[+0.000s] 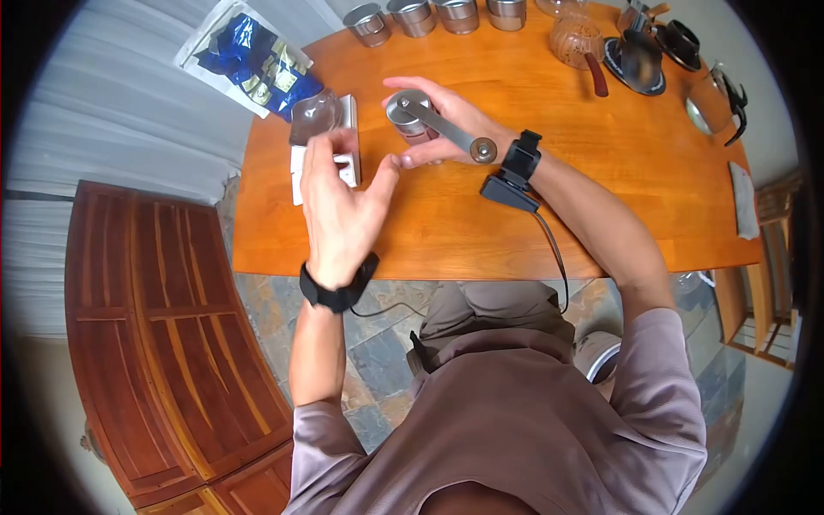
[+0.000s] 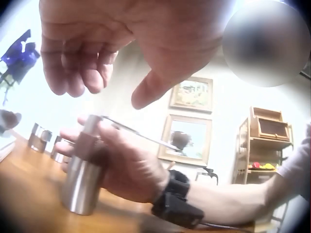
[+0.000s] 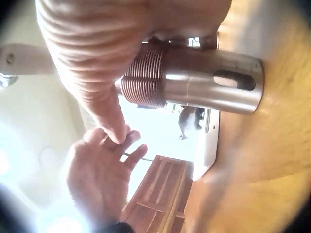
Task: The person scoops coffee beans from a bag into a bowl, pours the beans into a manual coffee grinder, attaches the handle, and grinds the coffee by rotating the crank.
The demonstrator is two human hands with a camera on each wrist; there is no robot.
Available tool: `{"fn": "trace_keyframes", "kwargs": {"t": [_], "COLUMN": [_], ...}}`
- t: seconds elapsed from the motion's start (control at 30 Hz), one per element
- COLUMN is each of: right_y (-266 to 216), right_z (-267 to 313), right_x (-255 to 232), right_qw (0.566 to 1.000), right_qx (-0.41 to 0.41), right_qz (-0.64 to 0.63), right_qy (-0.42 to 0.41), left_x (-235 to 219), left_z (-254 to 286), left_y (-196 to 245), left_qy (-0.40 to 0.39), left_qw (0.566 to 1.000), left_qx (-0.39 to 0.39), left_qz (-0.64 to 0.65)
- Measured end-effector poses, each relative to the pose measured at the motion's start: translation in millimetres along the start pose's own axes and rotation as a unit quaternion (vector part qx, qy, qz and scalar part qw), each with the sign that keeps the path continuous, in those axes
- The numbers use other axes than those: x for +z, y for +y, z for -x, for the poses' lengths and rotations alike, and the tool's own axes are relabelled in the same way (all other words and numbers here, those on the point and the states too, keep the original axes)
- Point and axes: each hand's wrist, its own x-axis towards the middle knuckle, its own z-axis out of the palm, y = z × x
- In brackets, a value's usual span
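Note:
A steel hand grinder (image 1: 410, 116) (image 2: 82, 179) (image 3: 214, 80) with a ribbed brown band stands upright on the table; its crank points right, over the right hand. Around the grinder's far and near sides, my right hand (image 1: 455, 124) (image 2: 129, 167) (image 3: 97, 53) has fingers and thumb extended, the thumb tip free of it. My left hand (image 1: 339, 202) (image 2: 131, 34) (image 3: 97, 177) is in the air left of the grinder, fingers slightly bent, holding nothing. Beyond it, a clear dish (image 1: 316, 116) rests on a white scale (image 1: 296, 176), partly hidden by the left fingers.
A blue and white bag (image 1: 257, 69) lies at the back left. Several metal cups (image 1: 414, 17) line the far edge. A glass pot with a handle (image 1: 575, 43), a dark cup (image 1: 639, 60) and a glass press (image 1: 711, 103) stand right; a grey cloth (image 1: 743, 202) lies at the right edge.

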Motion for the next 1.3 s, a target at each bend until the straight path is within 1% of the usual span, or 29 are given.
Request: {"fn": "trace_keyframes", "kwargs": {"t": [0.03,0.07,0.1,0.13,0.17,0.23,0.27,0.33,0.37,0.4,0.43,0.47,0.53,0.57,0.6,0.63,0.7,0.73,0.77,0.83,0.87,0.97,1.03,1.1,1.17,1.2,1.23,1.27,1.3], "right_y": [-1.4,0.3,2.0,3.8,9.0,20.9,24.6,16.6,12.4,12.3,13.9,15.8,17.8,19.4,19.7,19.9,19.6,16.1,17.8,21.7,23.0,16.6,11.6,12.1,10.0,8.2,7.3,9.0,7.9], "right_z": [-4.8,-8.2,-11.7,-14.2,-15.9,-16.2,-14.7,-9.6,-7.6,-7.3,-7.5,-7.7,-7.7,-7.9,-7.6,-7.9,-6.8,-5.2,-5.9,-9.0,-9.8,-11.4,-8.0,-4.9,-2.9,-1.9,-0.5,0.6,0.3], "right_x": [2.3,5.6,8.6,11.4,14.4,21.1,23.5,22.2,21.0,18.8,16.3,14.9,13.6,12.5,12.3,12.2,13.5,14.3,14.4,12.8,12.8,9.0,6.7,14.5,18.1,17.7,19.7,26.4,25.9], "right_qw": [0.999,0.999,0.998,0.997,0.996,0.992,0.989,0.986,0.983,0.979,0.978,0.977,0.974,0.977,0.980,0.980,0.985,0.985,0.985,0.986,0.986,0.987,0.993,0.995,0.996,0.998,0.999,0.998,0.998], "right_qx": [0.028,0.026,0.023,0.021,0.020,-0.064,-0.042,-0.033,-0.024,-0.038,-0.041,-0.042,-0.043,-0.044,-0.044,-0.043,-0.059,-0.057,-0.054,-0.072,-0.070,-0.066,-0.051,-0.052,-0.054,-0.050,-0.045,-0.060,-0.062], "right_qz": [-0.031,-0.037,-0.058,-0.079,-0.084,-0.045,-0.043,-0.032,-0.019,0.014,0.012,0.007,-0.004,0.002,0.008,0.004,0.011,0.002,-0.001,-0.028,-0.032,-0.037,-0.042,-0.038,-0.033,-0.027,-0.023,-0.021,-0.019], "right_qy": [-0.007,-0.008,0.003,0.014,0.013,0.102,0.136,0.160,0.180,0.200,0.206,0.211,0.220,0.207,0.192,0.193,0.164,0.162,0.163,0.144,0.145,0.143,0.092,0.079,0.065,0.036,0.005,0.017,0.015], "left_x": [-2.8,4.8,8.6,12.5,19.1,29.5,37.2,52.0,54.3,55.5,56.2,54.5,46.4,41.9,37.7,34.0,27.4,24.6,19.8,8.2,3.9,-10.8,-16.8,-21.0,-22.9,-15.8,-8.8,-3.6,1.7], "left_z": [5.9,13.5,20.3,23.3,24.6,24.2,20.5,8.8,9.1,8.6,7.6,8.0,6.9,7.4,11.1,14.9,21.6,22.7,23.5,23.0,19.8,-1.4,-25.2,-54.0,-82.8,-97.9,-113.5,-126.1,-137.4], "left_y": [17.8,25.4,32.8,43.6,52.8,78.9,80.9,82.7,83.1,82.2,80.9,78.4,70.3,65.4,60.3,56.3,48.0,39.9,33.2,18.5,6.2,-14.2,-32.4,-43.7,-54.5,-55.0,-53.9,-52.3,-49.6], "left_qy": [0.000,0.025,0.002,-0.016,-0.010,-0.017,-0.022,-0.025,-0.029,-0.028,-0.026,-0.027,-0.030,-0.027,-0.030,-0.033,-0.061,-0.050,-0.054,-0.052,-0.041,-0.050,-0.071,-0.116,-0.190,-0.189,-0.212,-0.233,-0.230], "left_qw": [0.999,0.998,0.999,0.997,0.989,0.983,0.983,0.950,0.949,0.941,0.930,0.932,0.933,0.937,0.932,0.931,0.936,0.931,0.931,0.919,0.908,0.905,0.886,0.892,0.892,0.892,0.868,0.839,0.840], "left_qx": [-0.032,0.009,0.030,0.076,0.143,0.178,0.181,0.292,0.295,0.294,0.294,0.274,0.267,0.255,0.242,0.242,0.202,0.223,0.222,0.179,0.173,0.128,0.122,0.110,0.165,0.166,0.244,0.319,0.318], "left_qz": [0.015,0.051,0.038,0.004,-0.031,-0.029,-0.031,-0.106,-0.107,-0.162,-0.217,-0.237,-0.239,-0.239,-0.269,-0.272,-0.282,-0.285,-0.286,-0.347,-0.380,-0.402,-0.443,-0.423,-0.376,-0.376,-0.376,-0.374,-0.374]}}
